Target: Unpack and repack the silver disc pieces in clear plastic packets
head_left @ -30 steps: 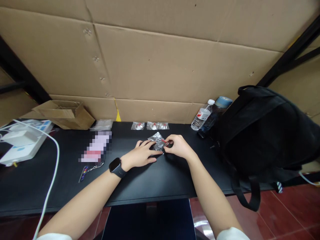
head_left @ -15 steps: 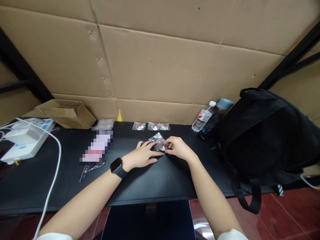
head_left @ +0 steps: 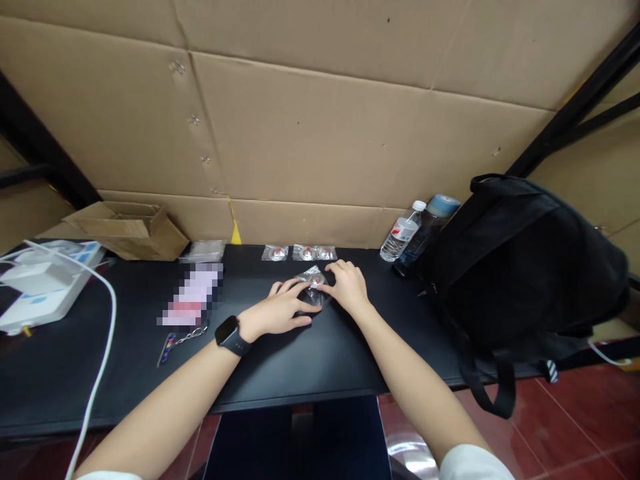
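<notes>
Clear plastic bag (head_left: 315,297), red-and-silver disc (head_left: 317,282) at its middle, flat just right of left hand (head_left: 280,312), whose spread fingers touch it. Right hand (head_left: 349,285): thumb at disc, fingers parted from thumb. Three bagged discs (head_left: 307,253) in line beyond both hands.

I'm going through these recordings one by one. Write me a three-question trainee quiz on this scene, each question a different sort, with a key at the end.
1. True or false: the black backpack is to the right of the white-capped bottle.
2. Multiple choice: what is the left grip touching?
a) a brown cardboard box
b) a clear packet
c) a white cable
3. Count: how many other red-marked packets lie in the row at the foot of the cardboard wall?

Key:
1. True.
2. b.
3. Three: two close together, and one apart to their left.
</notes>
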The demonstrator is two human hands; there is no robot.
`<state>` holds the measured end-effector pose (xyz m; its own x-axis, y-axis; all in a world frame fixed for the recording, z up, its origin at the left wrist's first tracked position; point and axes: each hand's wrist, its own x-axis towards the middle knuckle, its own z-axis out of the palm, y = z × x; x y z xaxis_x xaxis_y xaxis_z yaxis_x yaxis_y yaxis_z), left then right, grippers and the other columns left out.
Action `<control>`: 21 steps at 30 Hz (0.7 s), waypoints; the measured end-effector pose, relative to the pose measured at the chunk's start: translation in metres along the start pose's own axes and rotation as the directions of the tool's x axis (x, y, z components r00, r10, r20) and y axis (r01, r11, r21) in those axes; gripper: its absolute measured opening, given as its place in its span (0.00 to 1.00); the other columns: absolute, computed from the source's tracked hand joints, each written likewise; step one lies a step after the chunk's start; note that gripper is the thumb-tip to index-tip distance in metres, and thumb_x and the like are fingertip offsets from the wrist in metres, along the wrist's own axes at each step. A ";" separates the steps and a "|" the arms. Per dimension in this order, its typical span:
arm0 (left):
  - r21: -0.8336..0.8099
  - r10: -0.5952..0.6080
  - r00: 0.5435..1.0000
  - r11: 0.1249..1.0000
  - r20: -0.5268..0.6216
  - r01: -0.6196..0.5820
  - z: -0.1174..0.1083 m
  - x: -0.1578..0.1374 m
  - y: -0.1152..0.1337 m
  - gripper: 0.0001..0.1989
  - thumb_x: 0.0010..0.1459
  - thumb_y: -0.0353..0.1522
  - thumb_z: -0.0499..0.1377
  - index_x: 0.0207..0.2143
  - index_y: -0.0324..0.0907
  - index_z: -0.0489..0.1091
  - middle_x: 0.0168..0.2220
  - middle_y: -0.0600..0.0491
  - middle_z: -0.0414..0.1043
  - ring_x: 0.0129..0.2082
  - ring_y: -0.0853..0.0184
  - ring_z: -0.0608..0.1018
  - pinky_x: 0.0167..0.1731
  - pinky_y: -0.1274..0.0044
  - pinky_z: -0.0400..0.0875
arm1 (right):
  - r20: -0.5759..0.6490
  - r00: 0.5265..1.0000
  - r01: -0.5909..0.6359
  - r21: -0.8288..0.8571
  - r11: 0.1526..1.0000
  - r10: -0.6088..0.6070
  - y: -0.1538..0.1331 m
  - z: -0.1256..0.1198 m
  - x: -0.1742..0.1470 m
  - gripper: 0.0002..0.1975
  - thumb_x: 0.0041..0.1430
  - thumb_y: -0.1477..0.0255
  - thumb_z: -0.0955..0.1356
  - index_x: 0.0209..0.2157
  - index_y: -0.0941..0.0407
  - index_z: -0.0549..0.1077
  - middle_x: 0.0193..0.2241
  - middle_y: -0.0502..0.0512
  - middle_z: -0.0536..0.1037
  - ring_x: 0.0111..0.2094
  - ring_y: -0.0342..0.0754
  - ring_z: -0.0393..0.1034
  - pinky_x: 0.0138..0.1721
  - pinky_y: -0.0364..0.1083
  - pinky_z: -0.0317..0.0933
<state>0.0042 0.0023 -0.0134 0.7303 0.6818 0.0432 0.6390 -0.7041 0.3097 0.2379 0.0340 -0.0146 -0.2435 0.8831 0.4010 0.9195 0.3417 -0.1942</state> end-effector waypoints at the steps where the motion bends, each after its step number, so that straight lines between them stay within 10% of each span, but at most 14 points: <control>1: -0.005 0.001 1.000 1.000 0.006 -0.001 0.000 0.000 -0.001 0.19 0.66 0.43 0.59 0.58 0.68 0.71 0.73 0.54 0.48 0.71 0.44 0.51 0.62 0.47 0.51 | -0.005 1.000 -0.002 0.001 1.000 0.002 -0.001 0.003 0.001 0.16 0.57 0.60 0.76 0.44 0.52 0.76 0.44 0.59 0.78 0.46 0.57 0.68 0.45 0.52 0.59; 6: -0.008 0.019 0.999 1.000 -0.035 -0.019 -0.008 -0.002 -0.003 0.14 0.66 0.43 0.60 0.52 0.64 0.77 0.71 0.55 0.54 0.71 0.45 0.52 0.63 0.51 0.51 | -0.013 1.000 0.004 0.128 0.992 -0.003 -0.006 0.004 0.002 0.09 0.61 0.65 0.74 0.41 0.53 0.77 0.43 0.57 0.77 0.46 0.55 0.69 0.47 0.51 0.61; 11: -0.029 0.081 0.971 0.996 -0.227 -0.089 -0.021 0.001 0.000 0.12 0.70 0.39 0.54 0.44 0.52 0.79 0.57 0.53 0.72 0.60 0.58 0.68 0.58 0.65 0.58 | 0.066 0.966 0.187 0.498 0.847 -0.252 0.004 -0.014 -0.002 0.19 0.61 0.65 0.73 0.52 0.52 0.73 0.46 0.55 0.76 0.45 0.49 0.71 0.48 0.47 0.65; 16: 0.030 -0.048 0.932 0.998 -0.358 0.063 -0.017 0.007 -0.007 0.19 0.60 0.23 0.53 0.49 0.48 0.72 0.51 0.51 0.75 0.54 0.59 0.71 0.54 0.66 0.58 | 0.096 0.964 0.187 0.414 0.891 -0.247 0.015 -0.014 -0.004 0.14 0.62 0.80 0.68 0.47 0.52 0.75 0.47 0.55 0.75 0.51 0.50 0.69 0.53 0.49 0.63; 21: 0.067 -0.071 0.946 0.993 -0.317 0.097 -0.008 0.012 -0.011 0.11 0.60 0.27 0.59 0.45 0.47 0.73 0.50 0.51 0.76 0.53 0.58 0.71 0.50 0.65 0.57 | 0.132 0.954 0.196 0.406 0.892 -0.269 0.011 -0.001 -0.003 0.13 0.56 0.78 0.74 0.43 0.53 0.76 0.44 0.54 0.75 0.48 0.50 0.70 0.51 0.49 0.64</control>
<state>0.0040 0.0199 -0.0085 0.5686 0.7579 0.3199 0.7216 -0.6462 0.2484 0.2487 0.0345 -0.0175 -0.5205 0.7930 0.3167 0.6477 0.6083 -0.4588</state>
